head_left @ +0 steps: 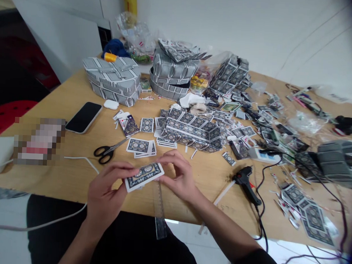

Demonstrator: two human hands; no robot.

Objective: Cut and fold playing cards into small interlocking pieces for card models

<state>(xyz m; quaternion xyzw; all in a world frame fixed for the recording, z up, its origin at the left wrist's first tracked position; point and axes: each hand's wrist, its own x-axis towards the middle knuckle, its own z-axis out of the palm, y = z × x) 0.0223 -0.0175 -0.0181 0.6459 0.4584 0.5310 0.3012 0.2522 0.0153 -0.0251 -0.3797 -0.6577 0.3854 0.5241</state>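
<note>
A playing card [146, 175] with a dark patterned back is held up over the table's front edge; whether more cards lie under it I cannot tell. My left hand [109, 187] grips its left end, thumb below and fingers on top. At its right end my right hand [178, 173] pinches the edge between thumb and fingers. Just beyond the hands lie several loose cards [139, 146] and black-handled scissors [106, 153]. A clear ruler [159, 221] sticks out over the table edge below the card. Farther back stands an open box made of cards [190, 128].
A glue gun [246, 183] with a black cable lies to the right. On the left are a phone [84, 117] and a white earbud case [111, 104]. Card-covered boxes [112, 80] stand at the back. Scraps and cards [306, 211] litter the right side.
</note>
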